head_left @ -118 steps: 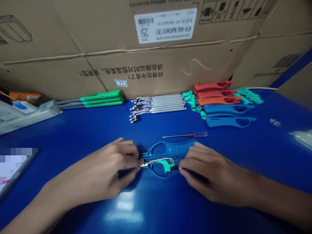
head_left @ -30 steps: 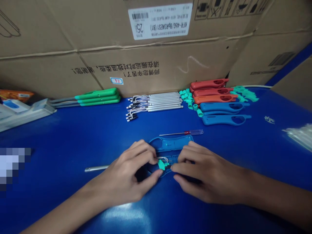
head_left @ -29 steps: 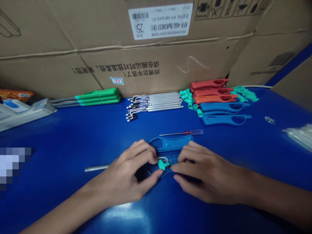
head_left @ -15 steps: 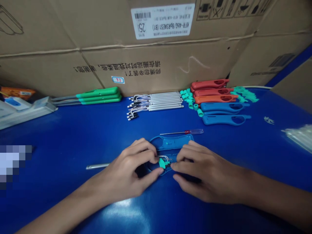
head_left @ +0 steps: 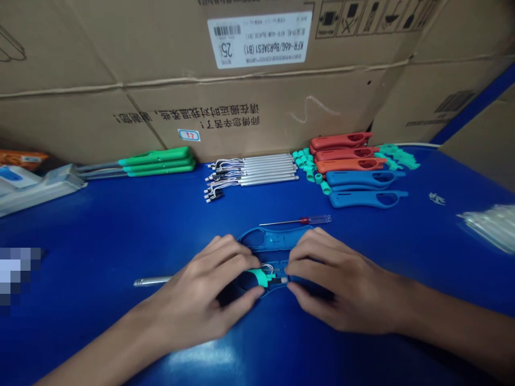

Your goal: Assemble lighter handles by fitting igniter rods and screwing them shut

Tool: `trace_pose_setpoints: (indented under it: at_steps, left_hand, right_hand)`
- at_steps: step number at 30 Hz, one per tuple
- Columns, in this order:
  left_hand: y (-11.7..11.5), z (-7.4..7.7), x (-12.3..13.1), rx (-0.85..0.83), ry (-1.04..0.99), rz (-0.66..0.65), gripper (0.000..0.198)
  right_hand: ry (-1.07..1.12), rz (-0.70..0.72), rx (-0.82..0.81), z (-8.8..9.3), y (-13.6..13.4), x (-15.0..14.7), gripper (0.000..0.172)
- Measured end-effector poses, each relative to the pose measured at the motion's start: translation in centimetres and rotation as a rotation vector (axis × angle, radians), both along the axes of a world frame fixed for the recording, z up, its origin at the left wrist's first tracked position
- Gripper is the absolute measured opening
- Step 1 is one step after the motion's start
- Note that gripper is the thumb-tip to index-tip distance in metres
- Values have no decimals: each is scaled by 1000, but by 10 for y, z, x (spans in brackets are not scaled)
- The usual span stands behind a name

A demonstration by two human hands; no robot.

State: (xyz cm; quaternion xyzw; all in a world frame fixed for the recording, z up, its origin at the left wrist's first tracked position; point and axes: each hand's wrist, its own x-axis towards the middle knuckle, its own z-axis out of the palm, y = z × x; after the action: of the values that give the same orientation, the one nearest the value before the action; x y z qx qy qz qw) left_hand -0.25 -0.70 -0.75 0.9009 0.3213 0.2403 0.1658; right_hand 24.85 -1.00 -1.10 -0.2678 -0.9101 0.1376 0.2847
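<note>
A blue lighter casing half (head_left: 274,294) lies inner side up between my hands. My left hand (head_left: 213,287) is closed around its left part, thumb and fingertips beside a teal trigger (head_left: 259,277). From the trigger a small black igniter with a pale end (head_left: 277,280) points right, with thin white wires (head_left: 267,266) above it. My right hand (head_left: 341,279) grips the casing's right part, fingertips at the igniter's end. A second blue casing half (head_left: 277,238) lies just behind, partly covered by my fingers. A metal tube (head_left: 151,281) sticks out left from behind my left hand.
Behind the hands lies a screwdriver (head_left: 309,220). Further back are wired metal tubes (head_left: 267,170), teal rings (head_left: 325,187), blue casings (head_left: 358,199), red casings (head_left: 340,140) and green-handled lighters (head_left: 161,161). A cardboard box (head_left: 241,91) walls off the back.
My right fingertips have shifted off the igniter, so its black body and pale end now show. The teal trigger sits a little further left within the casing. The view has shifted slightly.
</note>
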Motion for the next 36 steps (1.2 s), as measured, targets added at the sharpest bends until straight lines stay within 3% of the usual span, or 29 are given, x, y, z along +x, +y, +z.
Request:
trace_pose_setpoints:
  at_steps: [13,36]
  left_hand:
    - [-1,4,-2,52,59,-27,21]
    - [-2,5,-2,-111,44,-49,21]
  right_hand:
    - [-95,-7,-54,0,0,0,13]
    - [-204,-18,-178,7,-6,-13,25]
